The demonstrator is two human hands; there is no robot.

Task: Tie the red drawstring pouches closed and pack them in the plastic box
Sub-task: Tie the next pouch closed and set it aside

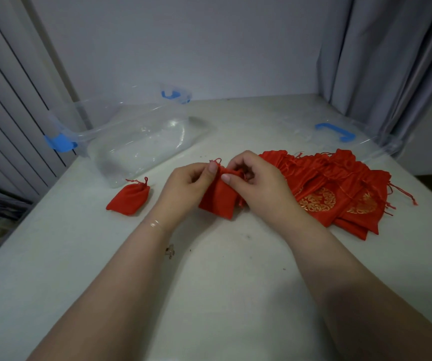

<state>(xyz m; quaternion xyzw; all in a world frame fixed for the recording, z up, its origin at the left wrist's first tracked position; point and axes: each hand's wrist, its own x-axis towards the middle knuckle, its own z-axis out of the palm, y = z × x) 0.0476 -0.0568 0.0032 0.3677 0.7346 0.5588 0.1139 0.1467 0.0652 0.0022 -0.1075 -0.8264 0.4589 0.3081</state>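
Holding one small red pouch (218,198) between them, both hands work at its gathered mouth over the middle of the worktop (222,282). The left hand (183,188) pinches the cord loop (216,162) at the pouch's top left corner, thumb pressed on the fabric. The right hand (256,178) is curled round the neck from the other side, thumb on the front; what its fingertips hold is hidden behind the cloth.

Relation for the next move: the pouch hangs from the fingers with its long axis running from the mouth, up and away, down toward the person, bottom edge at or near the worktop. The cords come out sideways, one to each hand, so tightening looks like a pull apart, left and right. Neither hand is nearer; both are on the pouch.

The box (142,142) lies ahead and to the left, well apart from the hands, on the left hand's side. I judge that hand better placed to drop the pouch in. Nothing red shows inside it.

Counts:
- Pouch in hand: one.
- Closed pouch (129,199) on the worktop: one, left of the left hand, near the box but outside it.
- Pile (339,188) of flat red pouches, some with gold print: just right of the right hand; overlapping, so no firm count, several at least.
- Box: one.
- Lid (339,134) with a blue handle: one, behind the pile.
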